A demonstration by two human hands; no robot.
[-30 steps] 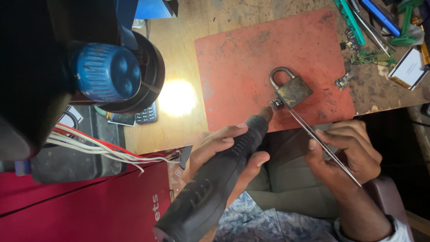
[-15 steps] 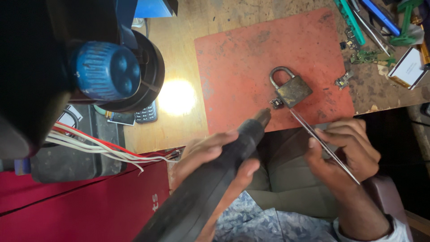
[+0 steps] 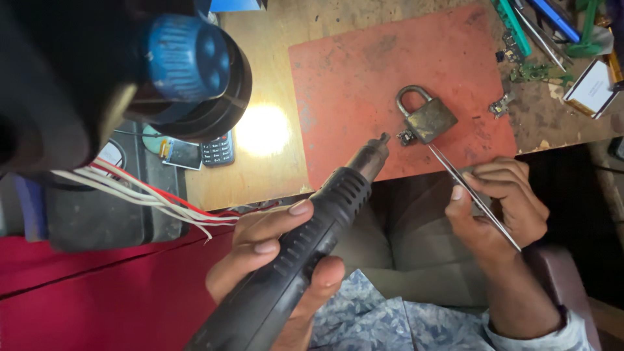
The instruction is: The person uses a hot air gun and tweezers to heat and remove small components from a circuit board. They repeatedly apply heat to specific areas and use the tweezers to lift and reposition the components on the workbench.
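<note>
Head view: left grip (image 3: 276, 250) clasps hot-air gun (image 3: 305, 247), right grip (image 3: 500, 201) clasps tweezers (image 3: 471, 195) touching padlock (image 3: 426, 117)

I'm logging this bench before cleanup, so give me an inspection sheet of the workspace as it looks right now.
Surface: worn wooden bench with a scuffed red mat.
Job's things: brass padlock on the mat; small part beside it; black hot-air tool, nozzle aimed at the part; metal tweezers reaching to the padlock.
Clutter: circuit board scraps, green tools, small phone.
Grippers: left hand grips the hot-air tool; right hand pinches the tweezers.
Cables: white and red wires.
Surroundings: blue-knobbed lamp, red cloth.
</note>
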